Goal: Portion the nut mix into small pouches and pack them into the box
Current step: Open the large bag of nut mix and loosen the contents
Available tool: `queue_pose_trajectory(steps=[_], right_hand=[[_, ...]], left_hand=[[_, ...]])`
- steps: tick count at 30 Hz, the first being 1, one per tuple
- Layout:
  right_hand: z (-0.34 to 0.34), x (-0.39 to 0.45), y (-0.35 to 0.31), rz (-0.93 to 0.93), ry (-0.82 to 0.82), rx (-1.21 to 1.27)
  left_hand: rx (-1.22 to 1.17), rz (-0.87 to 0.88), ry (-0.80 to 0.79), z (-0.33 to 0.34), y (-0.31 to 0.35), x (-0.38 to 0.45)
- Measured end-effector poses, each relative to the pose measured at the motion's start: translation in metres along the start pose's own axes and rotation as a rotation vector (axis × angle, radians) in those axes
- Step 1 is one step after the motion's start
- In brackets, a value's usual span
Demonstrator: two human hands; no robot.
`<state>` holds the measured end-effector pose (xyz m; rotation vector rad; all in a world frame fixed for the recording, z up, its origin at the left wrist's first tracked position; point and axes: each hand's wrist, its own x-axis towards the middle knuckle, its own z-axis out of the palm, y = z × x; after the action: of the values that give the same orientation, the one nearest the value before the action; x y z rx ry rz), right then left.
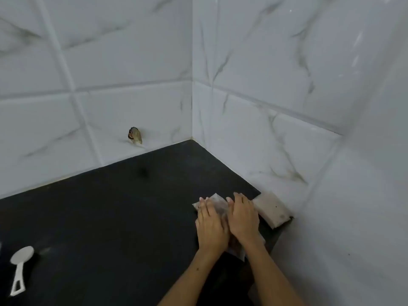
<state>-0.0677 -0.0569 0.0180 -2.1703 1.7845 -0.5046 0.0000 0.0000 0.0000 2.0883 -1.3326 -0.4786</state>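
Observation:
A translucent pouch (217, 204) with brownish contents lies flat on the black counter (110, 217) near the right wall. Both of my hands rest palm down on it, side by side. My left hand (210, 226) covers its left part and my right hand (242, 219) covers its right part, fingers pointing away from me. Only the pouch's far end and a bit of its near end (239, 253) show around my hands. A pale, box-like block (272, 209) sits just right of my right hand, against the wall.
A white plastic spoon (18, 268) lies at the counter's left edge. White marble-look tiled walls (287, 107) close off the back and right side and meet in a corner. A small broken hole (135, 135) marks the back wall.

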Motion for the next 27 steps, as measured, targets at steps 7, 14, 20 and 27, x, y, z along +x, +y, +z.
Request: queue_pose_trajectory(steps=[7,14,20,27], right_hand=[[0.003,0.004,0.021,0.157,-0.232,-0.073],[0.004,0.016,0.022,0.285,-0.421,0.209],[-0.002,0.024,0.008,0.231,-0.570,0.321],[-0.005,0.024,-0.017,0.125,-0.691,0.447]], left_hand=[[0.057,-0.021,-0.051,0.015,-0.002,-0.007],[0.112,0.030,-0.001,0.024,-0.015,-0.009],[0.161,0.137,0.091,0.016,-0.026,-0.014],[0.015,0.103,0.242,0.001,-0.039,-0.017]])
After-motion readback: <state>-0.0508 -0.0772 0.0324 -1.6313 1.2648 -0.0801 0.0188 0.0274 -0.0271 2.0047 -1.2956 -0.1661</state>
